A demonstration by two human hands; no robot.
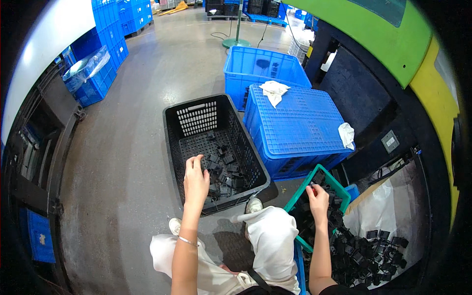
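Note:
My left hand [196,179] is above the near part of a black perforated crate [172,142]. Its fingers are stretched out, the thumb stands apart, and nothing shows in it. Small black plastic parts [227,172] lie scattered on the crate's bottom. Over to the right, my right hand [318,199] is closed above a green basket [298,194]. A small bit of red and dark shows at its fingertips, too small to name. Black parts fill much of the green basket, partly hidden by my hand and forearm.
A heap of black parts [368,255] lies on the right beside a clear plastic sheet [376,209]. A lidded blue crate [300,120] with white cloths [274,92] stands beyond. Behind it is another blue crate [241,73]. Machinery [359,93] flanks the right side.

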